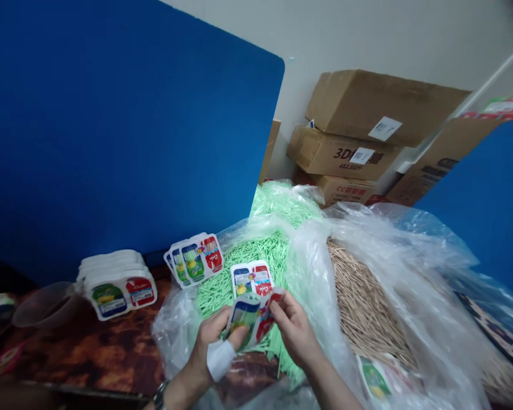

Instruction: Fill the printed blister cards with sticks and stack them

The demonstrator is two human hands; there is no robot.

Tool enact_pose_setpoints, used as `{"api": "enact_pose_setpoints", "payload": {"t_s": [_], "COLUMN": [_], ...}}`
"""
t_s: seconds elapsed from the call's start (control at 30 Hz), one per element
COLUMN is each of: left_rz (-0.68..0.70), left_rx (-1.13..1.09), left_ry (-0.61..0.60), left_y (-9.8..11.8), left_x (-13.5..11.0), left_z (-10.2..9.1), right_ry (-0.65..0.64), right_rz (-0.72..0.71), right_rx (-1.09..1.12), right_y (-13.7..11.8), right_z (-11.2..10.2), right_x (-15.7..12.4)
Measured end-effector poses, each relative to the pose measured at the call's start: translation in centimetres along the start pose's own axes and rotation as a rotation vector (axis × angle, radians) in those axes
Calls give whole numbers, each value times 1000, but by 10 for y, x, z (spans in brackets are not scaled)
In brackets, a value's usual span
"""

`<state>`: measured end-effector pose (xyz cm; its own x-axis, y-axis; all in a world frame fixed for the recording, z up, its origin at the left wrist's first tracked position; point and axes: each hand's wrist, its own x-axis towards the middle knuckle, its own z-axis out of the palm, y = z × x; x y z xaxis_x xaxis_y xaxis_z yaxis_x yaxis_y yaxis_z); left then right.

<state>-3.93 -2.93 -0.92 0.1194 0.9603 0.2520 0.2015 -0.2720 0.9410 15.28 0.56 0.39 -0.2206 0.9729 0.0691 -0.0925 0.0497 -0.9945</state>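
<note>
Above an open clear bag point(175, 312) of green sticks point(254, 250), the left hand point(216, 337) and the right hand point(294, 327) are both gripping a printed packet point(245, 320), the left pressing its thumb across the front and the right pinching the opposite upper edge. Work on this piece is seemingly under way, though blur is hiding whether its pockets are filled. Another packet point(251, 274) is lying on the sticks just beyond it, and a few overlapping packets point(195, 261) are resting at the heap's left edge; whether those are done is not showing. Farther left, a stack of packets point(117, 279) is standing on the patterned table point(111, 353), perhaps the finished ones. Plenty of material is remaining, judging by the heaped green sticks and the brown sticks point(361, 296) alongside. For moving, the blue panel point(154, 125) is bounding the far left, cartons point(354, 145) are closing off the back right, and crumpled plastic point(320, 273) is crowding the right hand's outer side; the tabletop before the stack is offering the freest room.
</note>
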Motion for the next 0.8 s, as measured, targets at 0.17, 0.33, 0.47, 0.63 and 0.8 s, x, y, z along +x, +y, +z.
{"api": "enact_pose_setpoints", "payload": {"t_s": [0.17, 0.33, 0.47, 0.63, 0.8], "left_rz": [-60, -179, -249, -171, -138], "left_rx": [-81, -249, -265, -91, 301], "left_ry": [192, 206, 187, 272, 419], "left_y": [2, 1, -2, -17, -49], "left_x": [7, 8, 10, 39, 78], "left_z": [2, 3, -10, -54, -94], "right_ry": [86, 95, 21, 37, 77], "right_rz": [-38, -25, -43, -144, -53], "right_rx": [-82, -71, -127, -419, -1008], "right_y": [4, 9, 17, 27, 34], "right_z": [11, 21, 25, -1, -32], "right_x": [-5, -7, 2, 38, 80]}}
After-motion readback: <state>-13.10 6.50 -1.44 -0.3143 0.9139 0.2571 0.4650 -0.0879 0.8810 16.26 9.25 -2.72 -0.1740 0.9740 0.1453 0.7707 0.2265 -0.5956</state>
